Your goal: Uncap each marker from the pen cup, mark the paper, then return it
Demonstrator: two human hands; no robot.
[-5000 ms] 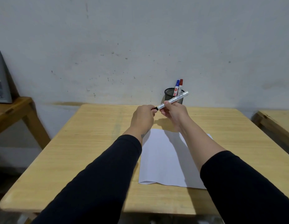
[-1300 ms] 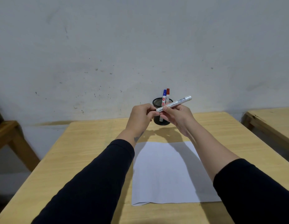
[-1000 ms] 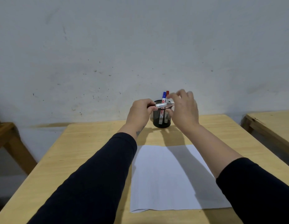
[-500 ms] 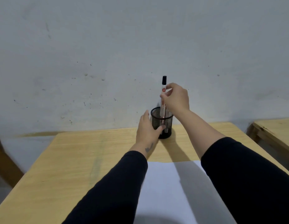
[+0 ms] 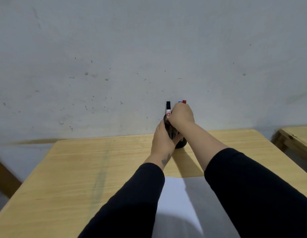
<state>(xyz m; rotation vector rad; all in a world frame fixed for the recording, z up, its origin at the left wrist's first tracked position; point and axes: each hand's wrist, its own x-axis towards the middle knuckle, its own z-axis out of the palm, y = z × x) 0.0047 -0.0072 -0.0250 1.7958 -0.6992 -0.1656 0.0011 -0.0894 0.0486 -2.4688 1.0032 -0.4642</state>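
Black-capped white marker (image 5: 168, 109) stands upright in the black mesh pen cup (image 5: 171, 133) at the far edge of the pale wooden counter (image 5: 97, 162). I see my right hand (image 5: 181, 115) closed on the marker above the cup; left hand (image 5: 162, 139) wraps the cup's side. White paper sheet (image 5: 180, 200) lies nearer me than the cup.
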